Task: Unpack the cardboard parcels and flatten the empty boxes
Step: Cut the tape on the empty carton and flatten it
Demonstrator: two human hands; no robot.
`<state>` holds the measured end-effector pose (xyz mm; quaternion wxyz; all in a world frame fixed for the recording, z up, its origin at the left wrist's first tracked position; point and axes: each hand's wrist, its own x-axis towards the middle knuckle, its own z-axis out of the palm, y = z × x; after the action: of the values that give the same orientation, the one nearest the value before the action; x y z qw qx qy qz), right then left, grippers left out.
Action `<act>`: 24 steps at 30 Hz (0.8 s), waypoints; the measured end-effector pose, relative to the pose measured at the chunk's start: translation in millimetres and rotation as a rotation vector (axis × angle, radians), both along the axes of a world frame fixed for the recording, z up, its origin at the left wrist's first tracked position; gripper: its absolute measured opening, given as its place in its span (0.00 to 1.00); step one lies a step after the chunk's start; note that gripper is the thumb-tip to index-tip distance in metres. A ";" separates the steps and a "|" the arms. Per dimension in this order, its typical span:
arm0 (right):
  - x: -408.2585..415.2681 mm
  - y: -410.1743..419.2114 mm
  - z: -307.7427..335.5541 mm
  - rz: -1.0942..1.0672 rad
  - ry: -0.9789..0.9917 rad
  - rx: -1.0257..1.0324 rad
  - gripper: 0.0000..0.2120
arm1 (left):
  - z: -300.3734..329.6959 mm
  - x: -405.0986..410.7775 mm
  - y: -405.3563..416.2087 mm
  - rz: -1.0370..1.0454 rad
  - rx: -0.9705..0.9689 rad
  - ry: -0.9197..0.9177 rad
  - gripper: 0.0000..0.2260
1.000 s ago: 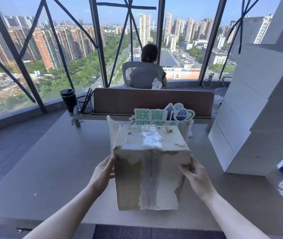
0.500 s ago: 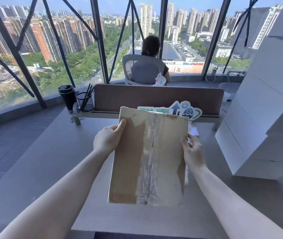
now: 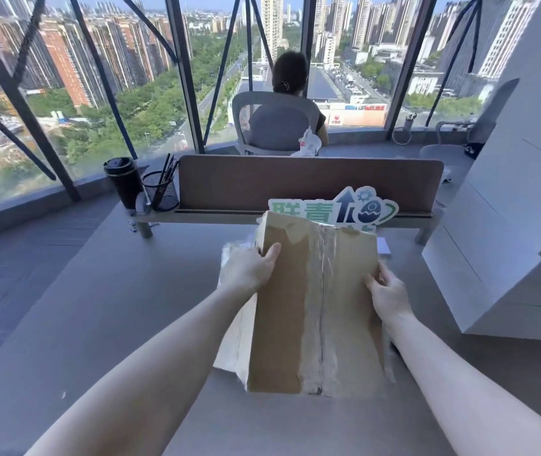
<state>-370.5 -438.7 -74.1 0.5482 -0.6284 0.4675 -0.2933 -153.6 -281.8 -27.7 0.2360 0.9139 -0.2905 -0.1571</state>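
Cardboard box (image 3: 298,307) held up over the grey desk (image 3: 104,324), taped bottom panel facing the camera, long axis running away from the body and leaning back at the top. Sits dead centre between both arms, so neither hand clearly nearer.

Left hand (image 3: 249,271) wrapped round the upper left edge, thumb laid across the brown face, other fingers hidden behind. Right hand (image 3: 386,292) clamped on the right edge a bit lower, fingers curled onto the panel. Both gripping, nothing loose.

Tape seam (image 3: 321,311) runs straight down the middle, ragged and half peeled but looks like it's holding the flaps together. Probably needs splitting before the thing goes flat, just a guess from the angle though.

Can't see inside from here, opening points away. Crinkly clear plastic (image 3: 232,258) poking out behind the left hand, can't tell if it's in the box or lying on the desk behind.

Other stuff: black tumbler (image 3: 122,182) and mesh pen cup (image 3: 160,195) far left by the divider (image 3: 308,185), green sign (image 3: 338,209) right behind the box, white stacked blocks (image 3: 506,241) off to the right.
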 end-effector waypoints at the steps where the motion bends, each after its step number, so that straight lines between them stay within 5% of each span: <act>1: 0.0 -2.5 -2.6 0.022 0.025 0.001 0.22 | -6.8 0.9 -0.5 0.009 0.007 0.028 0.30; 5: 10.8 -21.5 -26.5 0.160 0.151 -0.019 0.22 | -26.3 4.0 0.7 0.069 0.034 0.074 0.22; 9: 22.7 -41.5 -61.0 0.269 0.257 0.005 0.33 | -51.6 12.3 0.2 0.104 0.049 0.157 0.18; 17: 18.1 -42.2 -54.9 0.382 0.218 0.047 0.29 | -86.5 -7.3 6.3 0.181 -0.084 0.212 0.25; 21: -15.5 -65.3 -70.6 0.291 0.161 0.130 0.22 | -91.3 -10.9 8.0 0.162 -0.038 0.066 0.29; 24: -67.3 -89.3 -91.3 0.199 0.441 0.017 0.16 | -92.3 -18.0 0.4 0.145 0.029 -0.037 0.27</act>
<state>-437.7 -527.9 -165.4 0.4642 -0.7156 0.5142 -0.0897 -171.7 -281.4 -120.0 0.2281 0.9386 -0.2256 -0.1269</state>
